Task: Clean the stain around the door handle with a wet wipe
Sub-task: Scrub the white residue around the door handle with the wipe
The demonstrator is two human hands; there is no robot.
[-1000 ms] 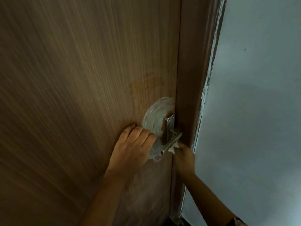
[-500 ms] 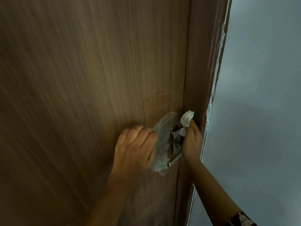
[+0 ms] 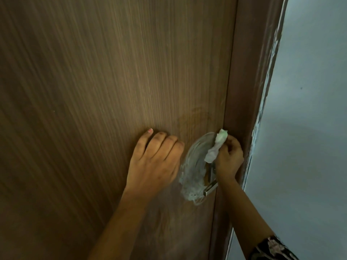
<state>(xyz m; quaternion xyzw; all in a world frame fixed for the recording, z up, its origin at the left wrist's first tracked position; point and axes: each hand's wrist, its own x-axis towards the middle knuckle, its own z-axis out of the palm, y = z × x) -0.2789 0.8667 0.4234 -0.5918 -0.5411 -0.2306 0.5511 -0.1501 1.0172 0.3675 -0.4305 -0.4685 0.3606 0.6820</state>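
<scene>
Hands first: your left hand (image 3: 154, 160) is spread flat against the wooden door (image 3: 93, 91), fingers stretched out and pointing up, holding nothing, just pressing on the panel. Its leftmost finger shows a pink nail (image 3: 150, 130), and the finger on the other side sits just beside the stain (image 3: 191, 166) without quite covering it. That stain is a whitish, smeary oval on the door near its right edge, swirly up top and thicker and blobbier along the bottom. Your right hand (image 3: 228, 160) is curled tight round the wet wipe (image 3: 216, 149), which is bunched into a crumpled white strip with a slightly greenish tip poking up past your fingers. You've got it at the upper right part of the stain, right next to the seam where the door meets the door frame (image 3: 253, 72); it looks pressed to the surface, though I can't say that for sure from this angle. The door handle (image 3: 210, 187) is a silver lever, and only its squared-off end sticks out below your right wrist at the stain's lower right; the rest is hidden behind that hand. Above the stain there's a fainter, darker patch (image 3: 193, 117) in the wood grain. Past the frame is a pale bluish wall (image 3: 309, 109), and a dark patterned sleeve (image 3: 272, 248) shows on your right arm at the bottom edge.
</scene>
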